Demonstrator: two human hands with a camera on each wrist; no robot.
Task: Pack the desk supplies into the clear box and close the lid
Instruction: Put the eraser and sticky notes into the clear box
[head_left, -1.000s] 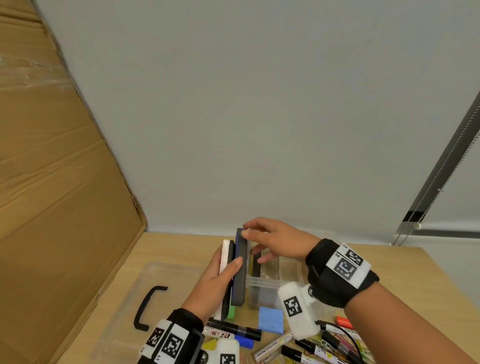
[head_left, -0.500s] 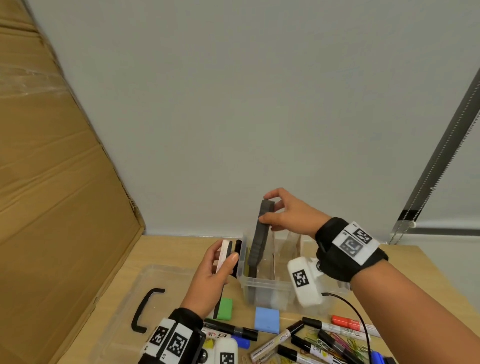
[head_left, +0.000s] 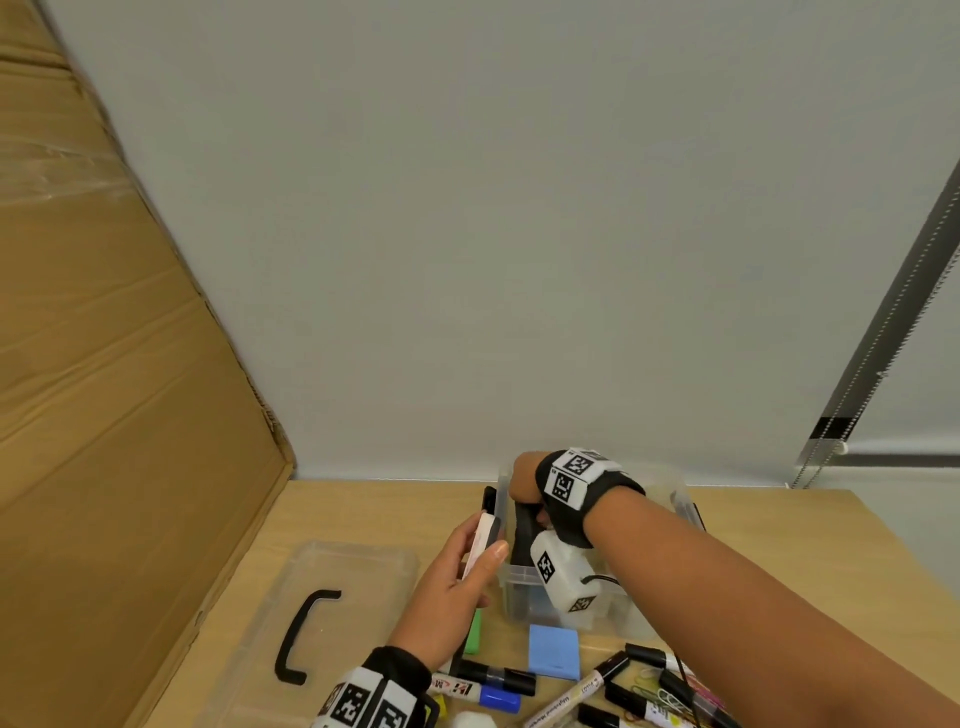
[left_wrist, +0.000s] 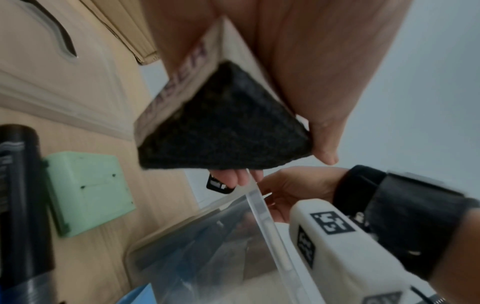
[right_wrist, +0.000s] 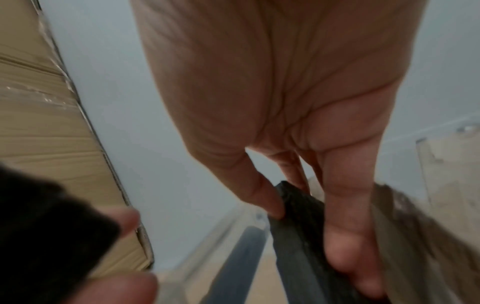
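Note:
The clear box (head_left: 631, 616) stands open on the wooden desk. My right hand (head_left: 522, 493) reaches down into its left end and pinches a dark grey felt eraser (head_left: 521, 538), held upright inside the box; in the right wrist view the thumb and fingers (right_wrist: 342, 242) clamp the grey eraser (right_wrist: 296, 236). Just left of the box wall, my left hand (head_left: 483, 551) grips a white-backed eraser (head_left: 479, 532) with black felt (left_wrist: 223, 127). The clear lid (head_left: 358, 571) with its black handle (head_left: 298, 636) lies flat to the left.
In front of the box lie a green block (head_left: 474, 631), a blue block (head_left: 553, 652), several markers (head_left: 485, 680) and paper clips (head_left: 660, 693). A large cardboard sheet (head_left: 104, 415) leans along the left side. A grey wall stands right behind the desk.
My right hand has lowered the grey eraser from above the box down into it. My left hand stays beside the box with the white-backed eraser.

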